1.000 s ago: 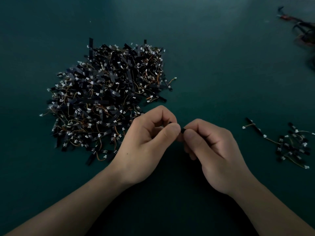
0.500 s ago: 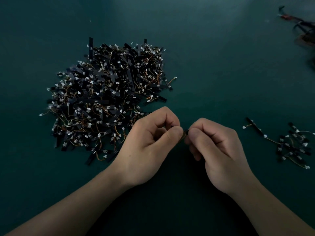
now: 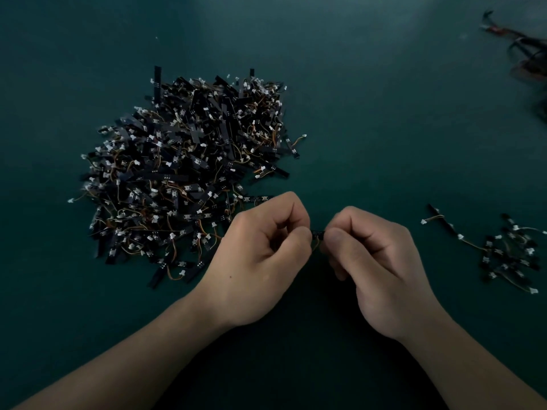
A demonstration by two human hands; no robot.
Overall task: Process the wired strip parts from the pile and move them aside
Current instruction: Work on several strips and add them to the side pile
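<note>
A big pile of black strip parts [image 3: 189, 179] with orange wires and white plugs lies at the left on the dark green table [image 3: 370, 99]. In front of it my left hand [image 3: 260, 261] and my right hand [image 3: 376, 267] face each other with fingers curled, each pinching one end of a single small black strip part [image 3: 317, 233]. A thin orange wire hangs below the strip between the hands. Most of the part is hidden inside my fingers.
A small heap of strip parts [image 3: 503, 253] lies at the right, with one stray part stretching toward the hands. At the far right corner rests a blurred tangle of dark and red cables [image 3: 524, 51].
Both hands have drifted slightly right and apart, so a bit more of the black strip and its wire shows between the fingertips. The piles have not moved.
</note>
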